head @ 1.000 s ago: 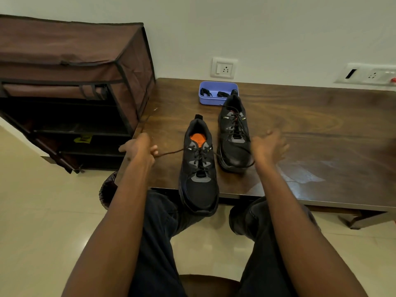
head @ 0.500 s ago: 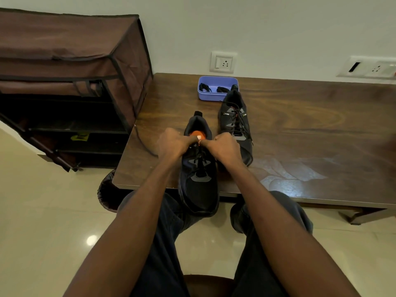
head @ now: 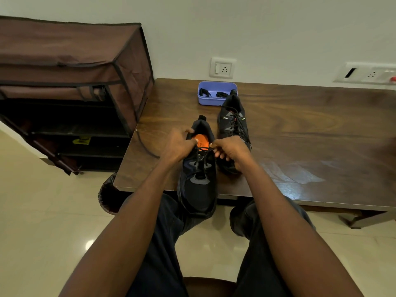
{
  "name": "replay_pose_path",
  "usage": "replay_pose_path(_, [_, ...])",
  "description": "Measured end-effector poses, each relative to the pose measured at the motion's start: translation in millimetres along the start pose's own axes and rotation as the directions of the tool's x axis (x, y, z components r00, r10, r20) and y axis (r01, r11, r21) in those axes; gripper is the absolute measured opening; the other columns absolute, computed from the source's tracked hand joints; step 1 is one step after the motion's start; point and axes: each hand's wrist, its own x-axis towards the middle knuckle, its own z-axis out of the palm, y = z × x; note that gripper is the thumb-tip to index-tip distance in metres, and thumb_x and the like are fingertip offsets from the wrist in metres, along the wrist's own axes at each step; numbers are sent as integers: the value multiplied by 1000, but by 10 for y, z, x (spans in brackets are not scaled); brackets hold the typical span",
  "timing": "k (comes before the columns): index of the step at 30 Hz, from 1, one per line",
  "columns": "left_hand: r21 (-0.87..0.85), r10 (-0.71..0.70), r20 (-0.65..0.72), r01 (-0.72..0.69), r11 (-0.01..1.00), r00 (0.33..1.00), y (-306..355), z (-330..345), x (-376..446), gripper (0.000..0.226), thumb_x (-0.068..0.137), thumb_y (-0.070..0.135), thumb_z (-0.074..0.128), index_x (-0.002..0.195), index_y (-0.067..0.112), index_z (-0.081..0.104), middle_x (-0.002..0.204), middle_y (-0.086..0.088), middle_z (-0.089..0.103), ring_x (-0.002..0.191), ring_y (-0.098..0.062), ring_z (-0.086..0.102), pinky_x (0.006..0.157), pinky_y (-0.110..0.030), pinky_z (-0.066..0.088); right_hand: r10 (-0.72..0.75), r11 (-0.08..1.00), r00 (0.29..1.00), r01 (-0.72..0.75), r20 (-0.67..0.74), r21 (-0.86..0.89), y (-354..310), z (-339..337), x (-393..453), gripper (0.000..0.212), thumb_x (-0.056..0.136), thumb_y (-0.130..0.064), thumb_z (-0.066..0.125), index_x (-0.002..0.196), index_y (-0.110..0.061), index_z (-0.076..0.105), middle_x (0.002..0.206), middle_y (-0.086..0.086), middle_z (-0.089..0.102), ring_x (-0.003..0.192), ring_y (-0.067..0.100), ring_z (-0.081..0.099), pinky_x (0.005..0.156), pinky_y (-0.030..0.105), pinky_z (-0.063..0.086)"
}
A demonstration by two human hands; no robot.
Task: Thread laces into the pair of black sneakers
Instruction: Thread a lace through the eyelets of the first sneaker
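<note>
While both forearms reach forward over the knees, two hands meet at the collar of one black sneaker [head: 198,179], which lies lengthwise with its toe hanging past the near edge of the wooden table [head: 300,142]. The left hand [head: 179,146] has its fingers curled over the left side of the shoe opening, thumb at the rim, beside the orange insole [head: 201,141]; whether it also pinches lace cannot be told. The right hand [head: 232,150] is curled too, fingertips pinching the black lace [head: 203,156] just above the top eyelets. One loose lace end [head: 143,144] trails away to the left of the left hand, across the table toward its left edge.

Sneakers number two. The second sneaker [head: 233,125] stands just beyond and to the right of the right hand, partly hidden behind it, and is already laced with black cord crossing its tongue. Directly past that shoe, farther from the hands, sits one lilac plastic tray [head: 216,100] holding two small dark bundles that look like spare laces [head: 214,94].

Off to the left of the left hand stands one brown fabric shoe rack [head: 70,67] with dark shelves. Two wall sockets [head: 221,68] are mounted on the wall beyond the table, one behind the tray and one far right. Below the arms, two legs in dark trousers [head: 162,243] show above a pale tiled floor [head: 42,221].
</note>
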Motion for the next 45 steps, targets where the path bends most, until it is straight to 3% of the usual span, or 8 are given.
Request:
replay_pose_path(3, [93, 72, 200, -92, 991, 977, -30, 88, 12, 16, 85, 33, 73, 97, 24, 68, 143, -3, 47, 136, -18, 34, 114, -43, 29, -39, 998, 999, 39, -14, -45, -4, 3, 3, 19, 88, -18, 66, 72, -8, 67, 56, 2, 59, 41, 6, 45, 36, 16, 31])
replay_pose_path(8, [124, 43, 195, -68, 990, 980, -150, 146, 99, 16, 81, 30, 75, 75, 31, 60, 120, -6, 63, 132, -19, 36, 112, -39, 24, -97, 994, 995, 96, -20, -55, 36, 35, 24, 26, 89, -18, 66, 65, -9, 64, 56, 3, 58, 46, 9, 47, 46, 19, 39])
replay_pose_path(17, [129, -163, -298, 209, 969, 941, -218, -84, 42, 27, 87, 20, 56, 97, -2, 67, 118, -17, 56, 120, -29, 39, 98, -37, 39, -165, 980, 979, 150, -117, -133, 35, 54, 98, 33, 83, -19, 69, 53, -13, 56, 56, 7, 53, 55, 17, 50, 64, 36, 45])
replay_pose_path(26, [430, 229, 166, -280, 858, 959, -37, 132, -8, 18, 93, 28, 63, 105, 19, 74, 147, -7, 37, 138, -28, 18, 114, -38, 17, -217, 938, 970, 175, -112, -300, -36, 62, 25, 44, 85, -19, 69, 48, -18, 45, 47, -3, 42, 43, 11, 39, 49, 28, 32])
replay_pose_path(33, [7, 45, -408, -46, 999, 912, -43, -100, -8, 19, 76, 4, 58, 58, 7, 58, 75, -10, 64, 72, -21, 60, 64, -33, 50, -173, 922, 969, 97, -175, -374, -97, 119, -5, 40, 85, -25, 66, 51, -16, 46, 56, 2, 50, 58, 21, 51, 56, 30, 35])
replay_pose_path(36, [1, -54, -605, 68, 998, 794, -49, -178, -124, 15, 78, 3, 57, 66, 10, 61, 98, -13, 64, 90, -24, 61, 82, -41, 55, -167, 908, 972, 86, -165, -410, -134, 127, -30, 39, 86, -26, 65, 52, -16, 47, 58, 3, 51, 62, 22, 53, 60, 31, 38])
replay_pose_path(40, [351, 173, -297, -61, 935, 939, -27, -66, -106, 42, 82, 11, 64, 124, 14, 63, 145, -11, 38, 136, -30, 30, 111, -41, 32, -165, 894, 977, 89, -137, -440, -158, 110, -64, 36, 85, -29, 67, 57, -15, 49, 65, 4, 54, 66, 23, 55, 59, 30, 38])
replay_pose_path(45, [500, 258, 204, -326, 802, 945, 25, 156, -41, 20, 94, 28, 60, 108, 22, 73, 149, -3, 38, 139, -27, 18, 112, -39, 17, -210, 883, 975, 155, -77, -443, -117, 26, -62, 46, 87, -21, 68, 47, -16, 44, 48, -2, 44, 45, 10, 42, 47, 27, 32])
